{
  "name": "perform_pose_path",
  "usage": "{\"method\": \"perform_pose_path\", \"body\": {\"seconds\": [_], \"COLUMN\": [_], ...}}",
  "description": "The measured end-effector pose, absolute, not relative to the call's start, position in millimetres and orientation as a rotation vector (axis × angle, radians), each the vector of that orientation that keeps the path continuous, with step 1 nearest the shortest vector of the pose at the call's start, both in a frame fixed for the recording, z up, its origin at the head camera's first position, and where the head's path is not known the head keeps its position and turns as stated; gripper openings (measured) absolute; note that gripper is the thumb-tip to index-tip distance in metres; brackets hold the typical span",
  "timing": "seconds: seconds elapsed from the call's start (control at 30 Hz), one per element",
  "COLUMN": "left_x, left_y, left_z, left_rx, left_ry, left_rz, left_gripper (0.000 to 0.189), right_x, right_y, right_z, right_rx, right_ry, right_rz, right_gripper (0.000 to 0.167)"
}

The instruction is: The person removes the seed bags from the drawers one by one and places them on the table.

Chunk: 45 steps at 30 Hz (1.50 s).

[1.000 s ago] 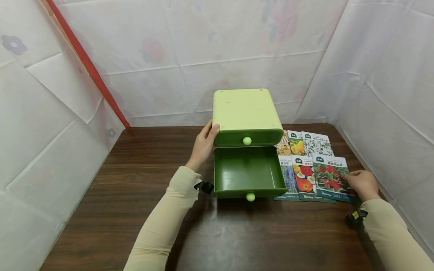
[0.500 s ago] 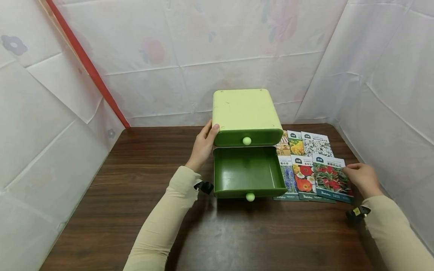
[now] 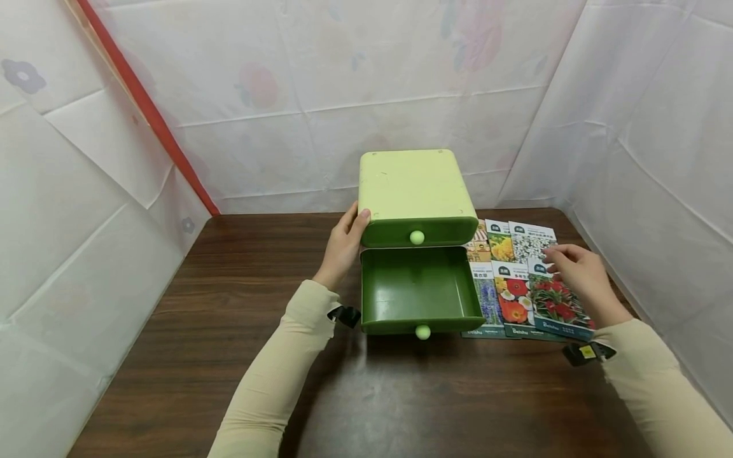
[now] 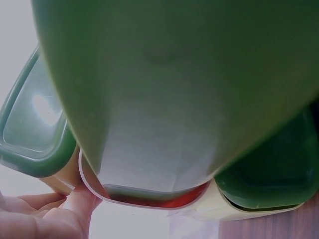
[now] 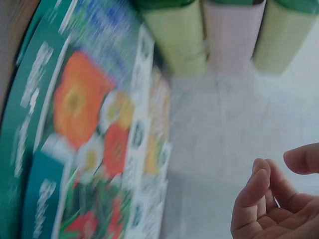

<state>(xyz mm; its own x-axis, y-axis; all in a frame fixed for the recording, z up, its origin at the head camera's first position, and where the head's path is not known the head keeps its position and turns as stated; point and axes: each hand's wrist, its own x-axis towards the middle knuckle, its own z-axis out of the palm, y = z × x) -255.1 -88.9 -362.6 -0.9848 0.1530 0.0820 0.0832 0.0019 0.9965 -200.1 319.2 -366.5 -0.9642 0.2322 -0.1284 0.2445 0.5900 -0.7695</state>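
Observation:
A small drawer cabinet (image 3: 415, 184) with a pale green top stands at the table's back. Its middle drawer (image 3: 420, 286) is pulled out and bare inside; the top drawer (image 3: 395, 233) is pushed in. My left hand (image 3: 342, 248) holds the cabinet's left side, thumb at the front upper corner. In the left wrist view the pulled drawer (image 4: 159, 99) hides much of the cabinet. My right hand (image 3: 585, 277) hovers over the red-flower seed packet (image 3: 558, 305), thumb apart from the fingers, holding nothing. Its fingertips overlap the lower edge of the white-flower seed packet (image 3: 535, 238) in the head view.
More seed packets lie beside the cabinet: a poppy one (image 3: 513, 305), a lavender-coloured one (image 3: 488, 302), a yellow-flower one (image 3: 501, 245) and an orange one (image 3: 480, 248) partly hidden by the cabinet. White sheeting (image 3: 676, 159) walls the dark wooden table (image 3: 258, 280) at back and sides.
My right hand has let go of the red-flower packet's right edge and moved up and left over the packets. My left hand and the cabinet stay in place.

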Motion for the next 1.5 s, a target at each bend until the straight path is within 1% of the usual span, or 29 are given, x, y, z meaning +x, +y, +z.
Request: {"method": "perform_pose_path", "body": {"seconds": [0.3,0.57,0.7,0.87,1.03,1.27,1.5], "left_x": [-254,-239,-240,-252,-254,-254,-253], "left_y": [-90,-88,-88,-88,-88,-89,-88], "left_z": [-359,-337,-340,-357,-363,-362,-361], "left_rx": [0.246,0.241,0.241,0.231,0.236,0.233,0.221], "left_ry": [2.152,2.148,2.150,2.142,2.171,2.177,2.174], "left_rz": [2.168,2.141,2.145,2.170,2.176,2.179,2.172], "left_gripper": [0.064,0.062,0.061,0.062,0.067,0.070,0.068], "right_x": [-187,-170,-160,-146,-133,-120,-116], "right_y": [269,231,215,201,191,183,179], "right_z": [-334,-325,-327,-330,-332,-334,-353], "right_rx": [0.036,-0.242,-0.364,-0.455,-0.500,-0.512,-0.521], "right_ry": [2.822,2.703,2.600,2.486,2.390,2.239,2.184], "right_rz": [-1.414,-1.446,-1.488,-1.506,-1.509,-1.501,-1.419], "right_gripper": [0.051,0.039,0.034,0.030,0.028,0.032,0.036]}}
